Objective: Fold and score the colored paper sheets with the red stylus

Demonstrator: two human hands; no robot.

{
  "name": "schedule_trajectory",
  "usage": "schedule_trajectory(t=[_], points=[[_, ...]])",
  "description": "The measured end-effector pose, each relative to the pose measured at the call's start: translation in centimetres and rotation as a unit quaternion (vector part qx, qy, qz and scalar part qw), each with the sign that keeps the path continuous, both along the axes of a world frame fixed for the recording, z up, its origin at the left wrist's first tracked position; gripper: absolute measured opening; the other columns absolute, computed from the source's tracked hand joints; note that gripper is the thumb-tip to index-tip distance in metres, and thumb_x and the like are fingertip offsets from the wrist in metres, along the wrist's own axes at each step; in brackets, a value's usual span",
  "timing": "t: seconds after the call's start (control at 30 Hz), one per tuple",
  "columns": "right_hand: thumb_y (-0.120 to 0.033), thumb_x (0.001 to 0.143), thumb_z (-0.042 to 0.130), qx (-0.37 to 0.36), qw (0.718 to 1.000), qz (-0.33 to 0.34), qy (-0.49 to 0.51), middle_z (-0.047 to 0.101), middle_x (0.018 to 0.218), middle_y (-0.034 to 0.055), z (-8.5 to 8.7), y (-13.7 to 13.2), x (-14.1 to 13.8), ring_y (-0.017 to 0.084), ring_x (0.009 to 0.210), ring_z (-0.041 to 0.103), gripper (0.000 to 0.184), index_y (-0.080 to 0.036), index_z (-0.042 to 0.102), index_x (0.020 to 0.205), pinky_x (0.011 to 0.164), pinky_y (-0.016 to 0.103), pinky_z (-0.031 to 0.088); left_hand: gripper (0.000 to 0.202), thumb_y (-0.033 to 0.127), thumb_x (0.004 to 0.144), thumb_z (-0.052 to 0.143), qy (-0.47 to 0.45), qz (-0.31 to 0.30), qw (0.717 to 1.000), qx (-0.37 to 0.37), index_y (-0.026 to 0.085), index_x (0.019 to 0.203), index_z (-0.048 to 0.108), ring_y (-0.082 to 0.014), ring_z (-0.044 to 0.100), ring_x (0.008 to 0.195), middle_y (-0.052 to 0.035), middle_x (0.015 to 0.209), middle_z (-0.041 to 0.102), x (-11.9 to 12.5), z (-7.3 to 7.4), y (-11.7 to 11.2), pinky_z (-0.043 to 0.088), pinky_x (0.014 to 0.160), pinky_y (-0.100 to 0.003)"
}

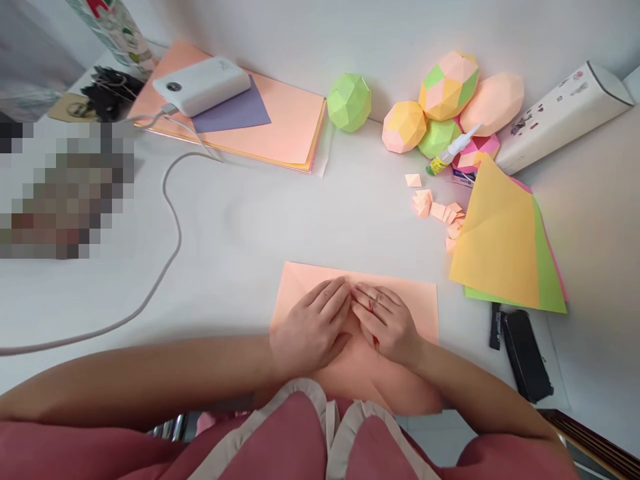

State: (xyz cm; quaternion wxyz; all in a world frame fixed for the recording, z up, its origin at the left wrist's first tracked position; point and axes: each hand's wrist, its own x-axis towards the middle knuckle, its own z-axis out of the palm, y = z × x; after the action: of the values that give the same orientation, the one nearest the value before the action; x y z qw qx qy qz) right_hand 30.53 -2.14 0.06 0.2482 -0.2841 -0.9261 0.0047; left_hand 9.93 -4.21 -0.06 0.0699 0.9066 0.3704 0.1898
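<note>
A sheet of peach paper lies at the front edge of the table, its near part bent down toward my body. My left hand rests on it, fingers together, the tips pinching the paper near its upper middle. Beside it, almost touching at the fingertips, my right hand presses the same spot with bent fingers. A slim red item shows between and below the right fingers; its kind is mostly hidden. What lies directly beneath the fingertips is covered.
Several faceted paper balls stand at the back. A glue bottle, paper scraps and coloured sheets are at right, with a black case. A power bank sits on stacked paper; its cable crosses the left side.
</note>
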Motion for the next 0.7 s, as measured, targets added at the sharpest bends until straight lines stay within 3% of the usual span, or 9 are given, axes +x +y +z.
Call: schedule_trajectory(t=[0.13,0.3,0.47,0.7], points=[[-0.009,0.088,0.047,-0.021,1.0,0.016,0.002,0.07,0.116,0.0161,0.11,0.17,0.14,0.025,0.129,0.052,0.028,-0.011,0.063,0.111,0.097,0.043,0.054,0.064,0.045,0.092,0.044,0.058,0.002,0.998,-0.025,-0.002,0.135,0.048,-0.0362,0.036,0.137,-0.0242,0.145,0.043,-0.23,0.06,-0.17,0.026,0.115,-0.047],[-0.007,0.085,0.05,-0.071,0.997,0.022,0.011,0.066,0.122,0.02,0.14,0.52,0.11,0.029,0.132,0.048,0.032,-0.006,0.06,0.115,0.102,0.048,0.051,0.073,0.056,0.091,0.04,0.09,0.008,0.995,-0.043,0.0,0.138,0.047,-0.0378,0.03,0.141,-0.0222,0.149,0.039,-0.38,0.12,-0.05,0.015,0.117,-0.047],[-0.006,0.084,0.051,-0.1,0.995,0.021,0.001,0.064,0.126,0.019,0.16,0.71,0.06,0.03,0.134,0.045,0.036,-0.006,0.058,0.119,0.104,0.052,0.048,0.077,0.061,0.089,0.04,0.097,0.029,0.994,-0.05,0.001,0.137,0.048,-0.0408,0.03,0.139,-0.0215,0.149,0.039,-0.37,0.31,-0.04,0.014,0.117,-0.05],[-0.007,0.084,0.053,-0.118,0.993,0.022,0.006,0.064,0.124,0.0217,0.17,0.84,0.0,0.032,0.135,0.043,0.035,-0.004,0.058,0.118,0.104,0.054,0.048,0.075,0.061,0.091,0.036,0.098,0.028,0.993,-0.063,0.004,0.138,0.048,-0.0377,0.034,0.137,-0.0193,0.148,0.042,-0.53,0.45,-0.1,0.015,0.116,-0.049]])
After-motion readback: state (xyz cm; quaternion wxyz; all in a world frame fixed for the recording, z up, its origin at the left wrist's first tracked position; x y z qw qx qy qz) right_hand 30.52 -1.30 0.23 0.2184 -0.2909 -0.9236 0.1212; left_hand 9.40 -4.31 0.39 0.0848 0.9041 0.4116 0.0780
